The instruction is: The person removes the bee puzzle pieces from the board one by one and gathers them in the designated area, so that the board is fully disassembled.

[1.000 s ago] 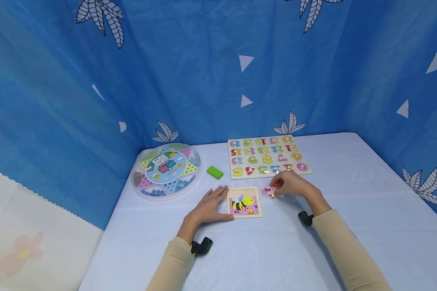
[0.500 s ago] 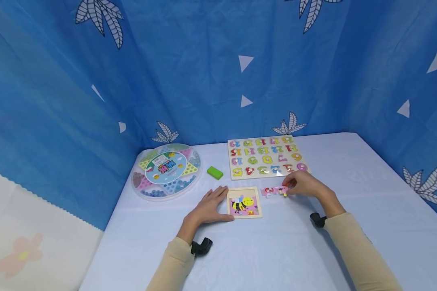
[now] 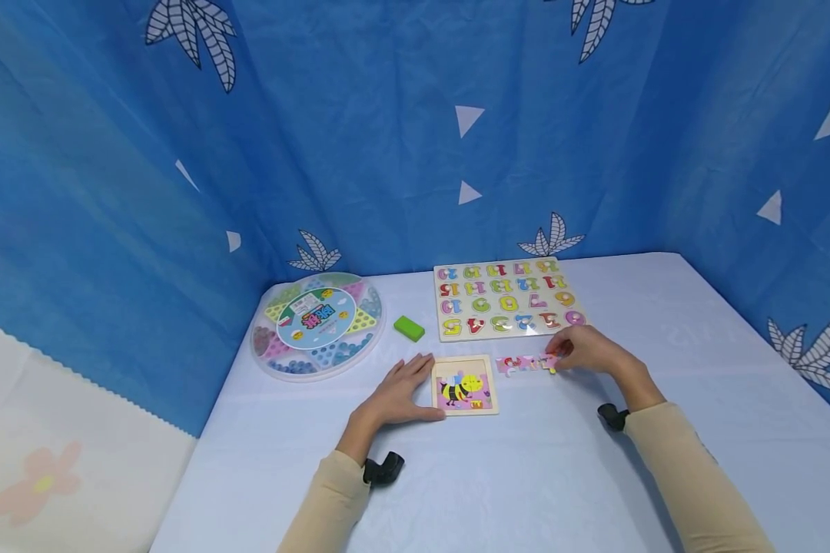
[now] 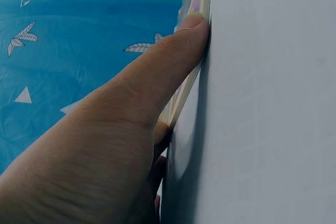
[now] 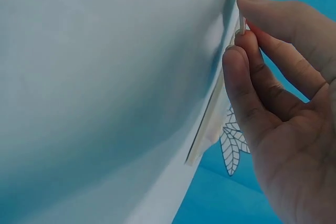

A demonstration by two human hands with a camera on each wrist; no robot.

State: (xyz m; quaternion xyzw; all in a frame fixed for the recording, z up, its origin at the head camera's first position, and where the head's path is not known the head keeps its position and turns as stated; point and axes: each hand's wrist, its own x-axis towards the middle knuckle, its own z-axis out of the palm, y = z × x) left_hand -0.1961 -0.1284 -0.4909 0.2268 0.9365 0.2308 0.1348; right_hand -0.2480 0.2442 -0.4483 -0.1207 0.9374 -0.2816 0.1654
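A small wooden bee puzzle (image 3: 461,364) lies on the table, its upper strip bare wood and its lower part filled with the bee picture. My left hand (image 3: 400,395) rests against its left side, fingers spread, thumb along the near edge; in the left wrist view the thumb (image 4: 173,56) touches the frame's side. To the right, my right hand (image 3: 586,349) pinches a small pink puzzle piece (image 3: 549,363) at the end of a row of pink pieces (image 3: 515,365). The right wrist view shows the held piece (image 5: 242,24) edge-on between thumb and fingers.
Behind the right hand lies a number puzzle board (image 3: 508,296) with colored numerals. A green block (image 3: 409,328) sits farther left, beside a round clear-lidded game box (image 3: 316,326). Blue patterned cloth (image 3: 387,153) hangs behind the white-covered table (image 3: 498,484).
My right hand has moved right along the row; a pink piece it was over now lies uncovered, and another is in its fingers. The left hand and bee puzzle have stayed put.
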